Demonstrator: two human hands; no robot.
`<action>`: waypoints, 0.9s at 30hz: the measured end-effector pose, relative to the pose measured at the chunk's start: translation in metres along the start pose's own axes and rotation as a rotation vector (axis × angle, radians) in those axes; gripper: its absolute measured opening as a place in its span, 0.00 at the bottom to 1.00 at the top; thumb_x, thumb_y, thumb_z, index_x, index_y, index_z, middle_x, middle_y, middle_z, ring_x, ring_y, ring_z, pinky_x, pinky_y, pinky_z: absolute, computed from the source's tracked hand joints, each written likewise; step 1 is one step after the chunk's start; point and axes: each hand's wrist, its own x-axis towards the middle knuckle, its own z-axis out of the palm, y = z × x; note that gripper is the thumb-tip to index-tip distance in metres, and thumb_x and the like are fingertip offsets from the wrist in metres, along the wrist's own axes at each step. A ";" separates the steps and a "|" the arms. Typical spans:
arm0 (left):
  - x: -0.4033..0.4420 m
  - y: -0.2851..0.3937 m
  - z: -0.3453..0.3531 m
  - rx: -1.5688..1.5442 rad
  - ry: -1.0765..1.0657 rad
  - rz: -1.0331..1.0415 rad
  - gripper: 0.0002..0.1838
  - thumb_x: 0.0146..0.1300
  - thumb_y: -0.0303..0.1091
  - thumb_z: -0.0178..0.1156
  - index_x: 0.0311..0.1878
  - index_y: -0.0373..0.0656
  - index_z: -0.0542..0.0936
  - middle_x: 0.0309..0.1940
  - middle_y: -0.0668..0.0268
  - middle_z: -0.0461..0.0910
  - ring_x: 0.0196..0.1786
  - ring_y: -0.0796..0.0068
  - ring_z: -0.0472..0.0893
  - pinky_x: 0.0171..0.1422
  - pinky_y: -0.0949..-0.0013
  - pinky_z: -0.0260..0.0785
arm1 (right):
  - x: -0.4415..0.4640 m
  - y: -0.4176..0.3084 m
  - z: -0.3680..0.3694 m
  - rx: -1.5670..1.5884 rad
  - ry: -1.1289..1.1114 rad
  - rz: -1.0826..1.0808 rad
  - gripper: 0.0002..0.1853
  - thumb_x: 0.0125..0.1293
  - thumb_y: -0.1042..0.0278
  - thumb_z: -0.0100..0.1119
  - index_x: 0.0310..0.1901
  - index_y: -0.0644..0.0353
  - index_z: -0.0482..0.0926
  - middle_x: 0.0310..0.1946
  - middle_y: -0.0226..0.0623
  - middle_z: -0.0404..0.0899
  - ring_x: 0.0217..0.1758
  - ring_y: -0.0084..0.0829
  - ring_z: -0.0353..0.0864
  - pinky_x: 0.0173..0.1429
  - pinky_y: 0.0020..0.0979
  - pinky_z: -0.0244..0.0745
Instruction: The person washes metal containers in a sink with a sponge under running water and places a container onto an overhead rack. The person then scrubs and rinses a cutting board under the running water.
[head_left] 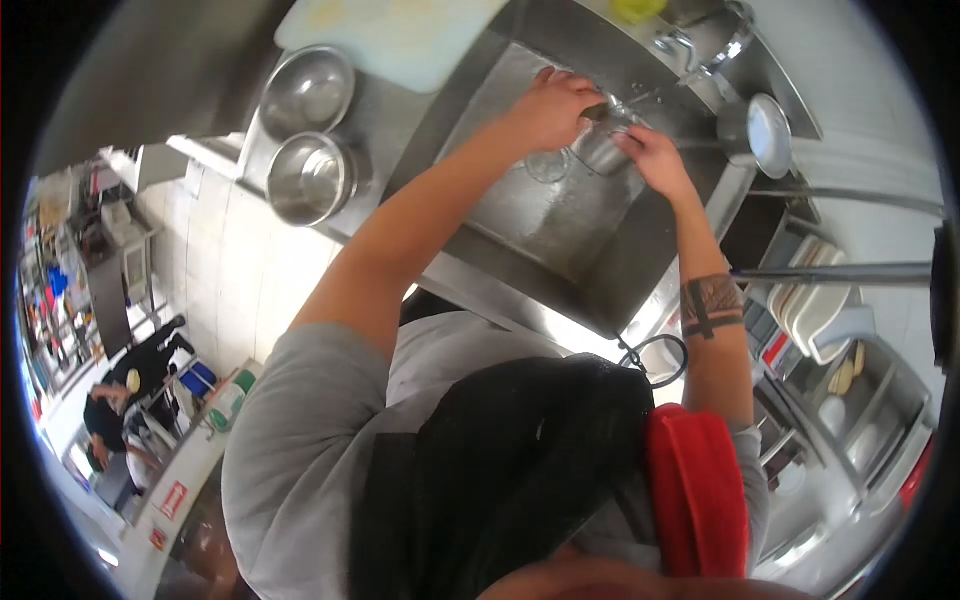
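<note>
At the upper centre of the frame, the left hand [556, 108] and right hand [654, 158] gripped opposite sides of a metal container [599, 148] in a steel sink [530, 232]. In the upper left, two round metal bowls [305, 180] stood beside a pale board [400, 38].

Both arms are stretched forward, elbows bent. The left hand [558, 110] is held back up, its fingers [580, 90] curled. Near those fingers, the right hand [652, 158] is turned inward, fingers bent. Well behind the right fingers, the forearm [708, 250] is marked by a dark tattoo [712, 308].
</note>
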 end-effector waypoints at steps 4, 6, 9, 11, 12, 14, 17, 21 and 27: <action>-0.071 0.013 -0.100 0.115 0.189 -0.179 0.22 0.58 0.37 0.68 0.56 0.45 0.81 0.58 0.60 0.77 0.67 0.55 0.71 0.77 0.42 0.55 | -0.014 0.060 0.076 0.975 0.396 0.684 0.19 0.73 0.54 0.59 0.52 0.63 0.83 0.47 0.35 0.84 0.49 0.32 0.82 0.56 0.40 0.76; -0.120 0.024 -0.155 0.172 0.251 -0.208 0.23 0.55 0.36 0.71 0.55 0.44 0.81 0.57 0.60 0.77 0.65 0.53 0.72 0.78 0.40 0.52 | -0.034 0.086 0.105 1.393 0.305 0.915 0.18 0.74 0.55 0.56 0.54 0.61 0.82 0.53 0.39 0.84 0.52 0.37 0.84 0.64 0.42 0.76; -0.196 0.041 -0.209 0.237 0.335 -0.343 0.26 0.50 0.34 0.76 0.54 0.45 0.81 0.63 0.56 0.72 0.65 0.47 0.71 0.79 0.37 0.47 | -0.069 0.055 0.115 1.631 0.045 1.047 0.21 0.73 0.55 0.56 0.59 0.60 0.79 0.58 0.40 0.81 0.62 0.38 0.81 0.73 0.49 0.69; -0.230 0.046 -0.224 0.302 0.342 -0.440 0.28 0.49 0.35 0.77 0.55 0.45 0.81 0.66 0.53 0.68 0.67 0.45 0.70 0.79 0.36 0.46 | -0.076 0.036 0.113 1.679 0.030 1.022 0.21 0.73 0.55 0.57 0.59 0.59 0.79 0.58 0.41 0.81 0.62 0.38 0.81 0.72 0.48 0.71; -0.245 0.045 -0.226 0.359 0.339 -0.538 0.29 0.49 0.37 0.78 0.56 0.44 0.80 0.69 0.50 0.64 0.68 0.43 0.68 0.78 0.35 0.45 | -0.078 0.025 0.111 1.730 0.017 1.008 0.21 0.72 0.54 0.58 0.59 0.59 0.79 0.59 0.41 0.81 0.63 0.39 0.81 0.71 0.48 0.72; -0.275 0.027 -0.215 0.432 0.304 -0.567 0.27 0.50 0.35 0.78 0.54 0.42 0.80 0.74 0.47 0.55 0.70 0.39 0.65 0.76 0.39 0.53 | -0.068 0.000 0.106 1.627 0.017 0.821 0.21 0.72 0.54 0.59 0.59 0.58 0.79 0.57 0.40 0.82 0.61 0.38 0.82 0.67 0.46 0.75; -0.304 -0.006 -0.205 0.233 0.398 -0.559 0.23 0.51 0.31 0.77 0.49 0.41 0.79 0.74 0.47 0.58 0.70 0.41 0.68 0.71 0.46 0.65 | -0.043 -0.060 0.086 1.401 -0.030 0.495 0.22 0.70 0.53 0.62 0.59 0.57 0.78 0.54 0.38 0.83 0.55 0.35 0.84 0.62 0.41 0.78; -0.305 0.001 -0.240 0.093 0.481 -0.512 0.19 0.52 0.29 0.76 0.44 0.37 0.78 0.70 0.48 0.68 0.68 0.43 0.73 0.65 0.53 0.73 | -0.057 -0.197 0.037 0.400 -0.199 -0.127 0.20 0.67 0.61 0.66 0.58 0.58 0.78 0.47 0.32 0.82 0.53 0.31 0.81 0.57 0.33 0.77; -0.251 0.055 -0.327 0.004 0.548 -0.308 0.24 0.44 0.24 0.79 0.40 0.41 0.74 0.67 0.56 0.70 0.61 0.53 0.76 0.54 0.59 0.73 | -0.101 -0.302 0.028 -0.521 -0.052 -0.880 0.07 0.53 0.72 0.65 0.35 0.54 0.86 0.40 0.34 0.80 0.58 0.37 0.75 0.75 0.49 0.55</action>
